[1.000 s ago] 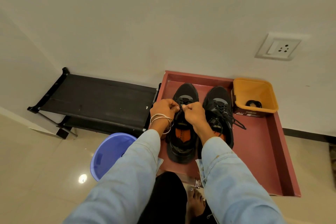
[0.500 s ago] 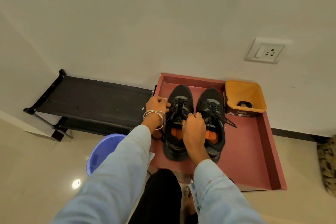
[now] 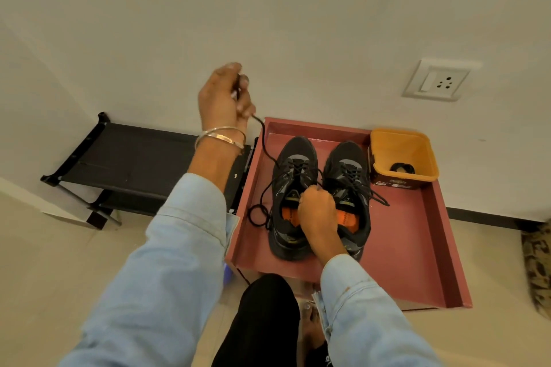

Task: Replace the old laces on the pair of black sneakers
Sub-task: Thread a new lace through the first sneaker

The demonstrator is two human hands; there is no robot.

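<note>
- Beige floor tiles and a white wall frame the scene; a red tray (image 3: 417, 247) is set on the floor against the wall.
- A black lace (image 3: 264, 140) is pinched in the closed fingers of the left hand (image 3: 223, 98), raised well above the tray at about 10 o'clock from the shoes.
- From that hand the lace is seen running down to the eyelets of the left sneaker (image 3: 293, 197), with slack looped on the tray at the shoe's 9 o'clock side.
- The right hand (image 3: 317, 211) is closed over the tongue area of the left sneaker; what exactly is gripped under the fingers cannot be told.
- The right sneaker (image 3: 350, 185) stands just beside its partner at 3 o'clock, fully laced, its lace ends trailing onto the tray.
- A yellow tub (image 3: 402, 146) sits in the tray's 1 o'clock corner, with a small dark coil (image 3: 402, 167) inside.
- A black low rack (image 3: 134, 155) stands at 9 o'clock of the tray, a wall socket (image 3: 436, 83) at 1 o'clock above it.
- Two metal bangles (image 3: 220, 137) are worn on the left wrist.
</note>
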